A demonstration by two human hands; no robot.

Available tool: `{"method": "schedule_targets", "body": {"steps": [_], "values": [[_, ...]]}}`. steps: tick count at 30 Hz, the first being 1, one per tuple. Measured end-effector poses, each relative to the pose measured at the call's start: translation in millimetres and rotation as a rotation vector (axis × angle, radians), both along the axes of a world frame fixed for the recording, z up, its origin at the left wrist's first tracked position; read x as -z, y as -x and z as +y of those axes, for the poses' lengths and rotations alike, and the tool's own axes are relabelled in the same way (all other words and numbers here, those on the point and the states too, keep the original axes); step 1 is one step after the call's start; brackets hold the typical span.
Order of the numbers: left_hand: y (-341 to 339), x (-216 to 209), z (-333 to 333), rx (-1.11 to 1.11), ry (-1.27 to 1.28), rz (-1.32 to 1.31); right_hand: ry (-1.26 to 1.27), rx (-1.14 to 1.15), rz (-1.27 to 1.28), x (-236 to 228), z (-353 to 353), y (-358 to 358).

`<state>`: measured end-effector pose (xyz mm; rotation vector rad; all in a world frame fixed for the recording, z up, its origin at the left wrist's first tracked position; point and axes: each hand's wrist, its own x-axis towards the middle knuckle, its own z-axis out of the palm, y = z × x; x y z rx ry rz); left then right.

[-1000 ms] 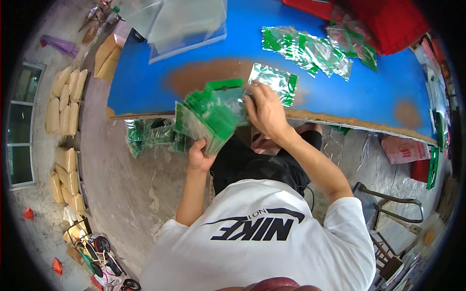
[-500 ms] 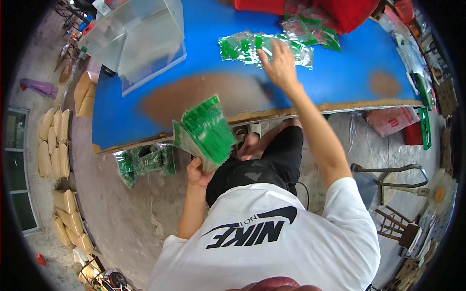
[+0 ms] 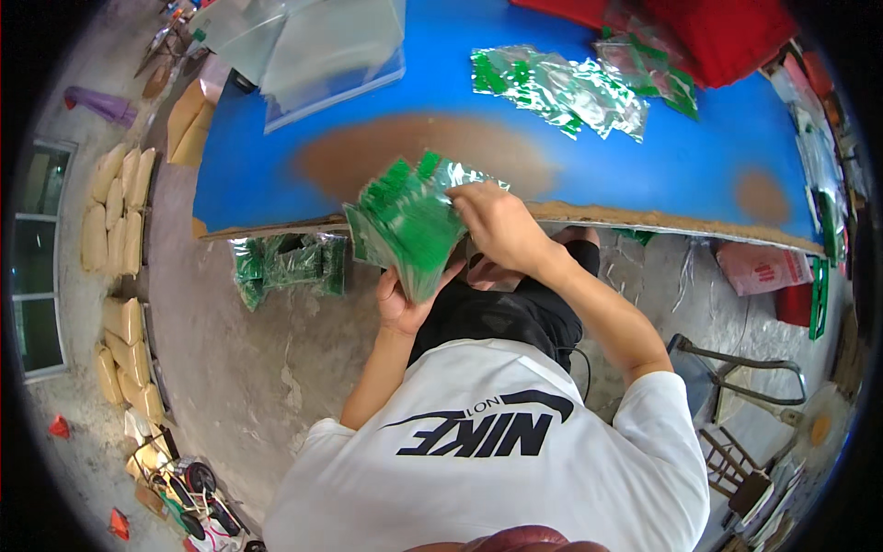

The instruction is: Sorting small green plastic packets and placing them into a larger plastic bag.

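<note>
My left hand (image 3: 402, 305) is closed round the lower end of a fanned stack of clear plastic bags with green strips (image 3: 411, 219), held up before the table's near edge. At the stack's right side, my right hand (image 3: 501, 226) is closed in a pinch on a shiny clear plastic bag (image 3: 474, 173) with a green part. How far that bag is still within the stack cannot be made out. Farther back on the blue table (image 3: 662, 179) lies an overlapping row of similar bags (image 3: 561, 90).
Clear plastic bins (image 3: 331, 55) stand at the table's far left. Red cloth-like material (image 3: 727, 37) and more green bags (image 3: 658, 78) lie at the far right. Wrapped green bundles (image 3: 290, 267) sit below the table's left edge. A metal-framed trolley (image 3: 736, 368) stands at right.
My right hand has come back from the row of bags on the table to the stack in my left hand, with a bag in its fingers. The view has shifted left.
</note>
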<state>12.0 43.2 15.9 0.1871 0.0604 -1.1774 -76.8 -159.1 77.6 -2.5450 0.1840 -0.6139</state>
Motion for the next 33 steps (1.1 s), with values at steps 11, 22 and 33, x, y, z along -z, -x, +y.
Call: {"method": "schedule_targets", "body": {"steps": [11,22,33], "values": [[-5,15,35,-0.070,0.022,0.078,-0.048,0.227,0.114,3,-8,-9],[3,-1,1,-0.107,-0.116,-0.028,-0.438,0.217,-0.009,-8,-1,-10],[-112,-88,-68,0.005,-0.414,-1.776,-0.557,-0.174,-0.183,-55,-39,-28]]}}
